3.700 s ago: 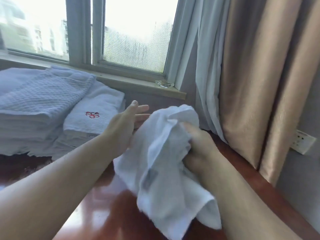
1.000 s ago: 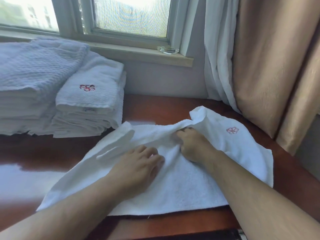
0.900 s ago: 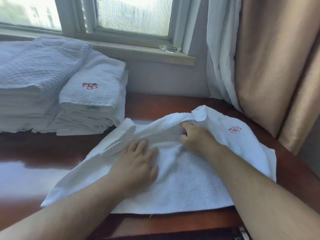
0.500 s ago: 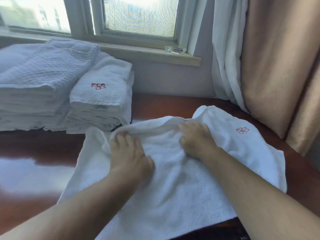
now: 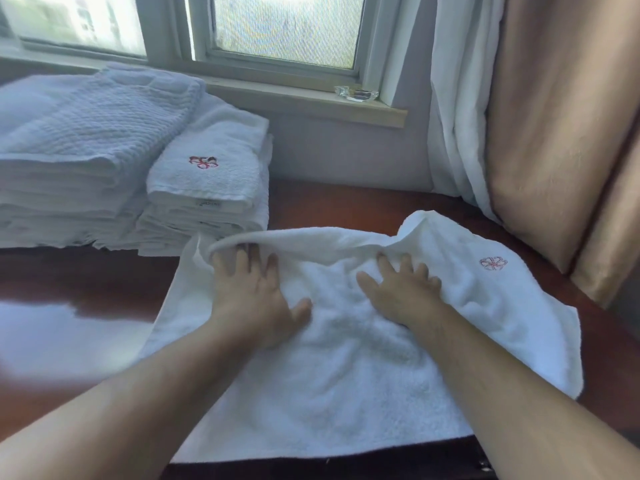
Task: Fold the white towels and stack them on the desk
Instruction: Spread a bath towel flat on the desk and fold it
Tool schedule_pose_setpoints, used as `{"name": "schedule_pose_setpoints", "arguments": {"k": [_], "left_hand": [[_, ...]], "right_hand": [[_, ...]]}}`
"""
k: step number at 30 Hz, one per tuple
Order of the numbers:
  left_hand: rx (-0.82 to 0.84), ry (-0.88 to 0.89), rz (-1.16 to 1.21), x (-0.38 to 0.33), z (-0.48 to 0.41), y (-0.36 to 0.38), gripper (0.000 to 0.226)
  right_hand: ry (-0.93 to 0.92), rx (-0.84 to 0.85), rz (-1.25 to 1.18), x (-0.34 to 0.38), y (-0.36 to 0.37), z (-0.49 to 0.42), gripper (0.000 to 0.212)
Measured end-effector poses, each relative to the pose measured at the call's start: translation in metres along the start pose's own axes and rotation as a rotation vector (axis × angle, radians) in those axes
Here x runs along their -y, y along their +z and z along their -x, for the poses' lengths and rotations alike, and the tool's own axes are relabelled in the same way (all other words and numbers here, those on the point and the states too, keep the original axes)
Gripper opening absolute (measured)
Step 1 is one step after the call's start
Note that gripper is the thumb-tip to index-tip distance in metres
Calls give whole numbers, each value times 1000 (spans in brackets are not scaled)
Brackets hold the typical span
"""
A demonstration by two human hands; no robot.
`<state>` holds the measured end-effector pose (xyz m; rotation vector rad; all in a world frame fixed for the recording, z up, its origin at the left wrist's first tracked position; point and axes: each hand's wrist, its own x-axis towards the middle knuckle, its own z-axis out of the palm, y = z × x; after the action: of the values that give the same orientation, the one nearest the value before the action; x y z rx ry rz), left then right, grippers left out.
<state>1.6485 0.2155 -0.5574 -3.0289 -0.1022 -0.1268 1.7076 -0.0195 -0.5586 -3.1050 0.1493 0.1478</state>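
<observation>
White terry makes up the towel (image 5: 363,358), which lies spread on the desk (image 5: 86,278) with its near hem along the desk's front edge and its long axis running left to right. A small red flower mark sits near its far right corner. The far hem is not flat: it stands up in a rolled ridge running across, from above the left hand (image 5: 252,299) to above the right hand (image 5: 401,292). That ridge is what the next move turns on, in my judgement. It lies directly beyond both sets of fingertips, away from the person.

Both hands rest palm down on the cloth, side by side near the middle, with the forearms reaching in from the front edge. The left fingers (image 5: 242,261) are straight and spread, their tips tucked just under the lifted hem. The right fingers (image 5: 405,268) are also extended and flat, touching the base of the ridge. Neither hand grasps anything; they press and smooth.

Each hand is about equally near the hem. Toward the desk's far left corner stands a stack of folded towels (image 5: 207,188), well apart from both hands. The spread towel's left edge lies just in front of it.
</observation>
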Motion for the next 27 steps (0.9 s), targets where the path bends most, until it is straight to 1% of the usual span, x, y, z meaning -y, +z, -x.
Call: {"name": "schedule_pose_setpoints", "arguments": {"k": [1, 2, 3, 5, 6, 7, 8, 10, 11, 12, 13, 14, 15, 16, 17, 18, 19, 21, 22, 23, 24, 25, 27], "left_hand": [[-31, 0, 0, 0, 0, -2, 104], [-81, 16, 13, -2, 1, -3, 100], [-151, 69, 36, -5, 4, -4, 89], [-287, 318, 89, -11, 11, -1, 48], [-318, 455, 132, -12, 14, 2, 34], [-312, 551, 186, -12, 17, 2, 31], [-264, 595, 238, -11, 19, 0, 35], [-137, 578, 291, -9, 22, -2, 44], [-94, 545, 280, -9, 22, -2, 44], [-84, 498, 272, -11, 21, -4, 40], [-99, 427, 280, -16, 18, -9, 33], [-125, 352, 298, -24, 15, -13, 29], [-152, 302, 331, -36, 11, -16, 31], [-146, 299, 375, -49, 7, -16, 36], [-99, 333, 429, -64, 5, -14, 42], [-36, 379, 472, -77, 4, -11, 48], [9, 420, 476, -88, 3, -7, 52], [15, 464, 405, -100, 1, 1, 58], [-1, 477, 377, -102, -1, 3, 60], [-8, 502, 360, -103, -4, 3, 62], [3, 539, 347, -103, -6, 3, 64], [16, 576, 333, -101, -8, 3, 65], [19, 611, 316, -94, -12, 4, 67]], "right_hand": [[-40, 2, -28, -2, 2, 0, 78], [-70, -16, -53, -3, 4, 0, 76], [-88, -41, -73, -5, 5, -1, 74], [-92, -72, -100, -7, 7, 0, 73], [-86, -75, -104, -8, 7, 1, 73], [-79, -75, -102, -8, 8, 1, 73], [-76, -66, -95, -7, 8, 2, 72], [-96, -42, -109, -7, 7, 4, 67], [-142, -36, -170, -10, 3, 7, 61], [-175, -52, -311, -12, -2, 12, 53], [-184, -114, -486, -18, -6, 16, 45], [-159, -250, -579, -28, -8, 21, 41], [-111, -422, -558, -42, -9, 25, 35], [-30, -566, -463, -59, -8, 29, 29], [47, -628, -364, -78, -8, 35, 27], [147, -577, -297, -95, -7, 42, 34], [267, -450, -255, -112, -5, 49, 44], [519, -188, -175, -141, -1, 65, 61], [630, -98, -146, -149, -1, 71, 69], [701, -49, -117, -153, -4, 75, 74], [703, -46, -78, -153, -7, 78, 75], [629, -105, -42, -151, -9, 78, 71], [378, -302, -104, -142, -13, 76, 53]]}}
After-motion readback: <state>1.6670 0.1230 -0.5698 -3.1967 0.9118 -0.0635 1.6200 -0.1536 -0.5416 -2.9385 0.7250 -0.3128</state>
